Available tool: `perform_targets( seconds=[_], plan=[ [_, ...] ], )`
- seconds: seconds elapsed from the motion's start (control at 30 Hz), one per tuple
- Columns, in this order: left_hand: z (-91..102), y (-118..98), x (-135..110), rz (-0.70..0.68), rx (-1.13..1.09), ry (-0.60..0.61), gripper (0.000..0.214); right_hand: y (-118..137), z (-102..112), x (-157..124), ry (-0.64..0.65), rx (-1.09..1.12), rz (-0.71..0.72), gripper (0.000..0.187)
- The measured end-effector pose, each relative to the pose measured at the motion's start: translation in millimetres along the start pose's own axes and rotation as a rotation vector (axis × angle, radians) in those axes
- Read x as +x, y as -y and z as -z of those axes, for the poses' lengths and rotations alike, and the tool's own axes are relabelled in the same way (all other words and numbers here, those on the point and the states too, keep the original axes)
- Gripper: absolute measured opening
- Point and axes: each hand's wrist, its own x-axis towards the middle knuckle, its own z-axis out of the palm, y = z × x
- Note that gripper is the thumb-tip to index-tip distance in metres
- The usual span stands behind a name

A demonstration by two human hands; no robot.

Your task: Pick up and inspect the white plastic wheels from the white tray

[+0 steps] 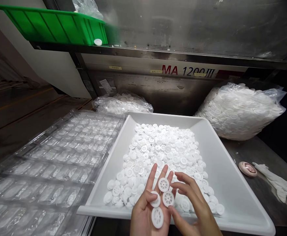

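My left hand (145,209) is palm up above the tray's near edge, its fingers stretched out. Several small white plastic wheels with spokes (157,217) rest on the palm and fingers, and the thumb presses on one of them. From the right, my right hand (194,203) reaches over with its thumb and index finger at opposite edges of one spoked wheel (168,199). Beneath both hands, a heap of the same white wheels (163,147) fills much of a light grey tray (217,157).
Clear plastic blister trays (52,160) are stacked at the left. Bags of white parts stand behind, one at the left (126,103) and a fuller bag (241,111) at the right. A pink round object (247,169) and white glove (278,183) lie right. A green bin (55,26) sits on the ledge.
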Motion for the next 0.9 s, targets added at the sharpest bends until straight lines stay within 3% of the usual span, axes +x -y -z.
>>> perform_targets(
  seconds=[0.3,0.53,0.73,0.9],
  plan=[
    [1.1,-1,-6,0.053,0.014,0.038,0.061,-1,-3,-1,-0.015,0.056,-0.029,0.031],
    [-4.4,1,-5,-0.008,-0.002,0.017,0.064,5,-5,-2,-0.029,0.052,-0.061,0.037],
    [-11.0,-2,-8,0.001,0.013,0.003,0.063,7,-5,0,0.002,0.081,-0.075,0.016],
    [-9.1,-3,-8,0.004,0.012,0.027,0.064,4,-3,0,-0.024,0.053,-0.082,0.01]
  ],
)
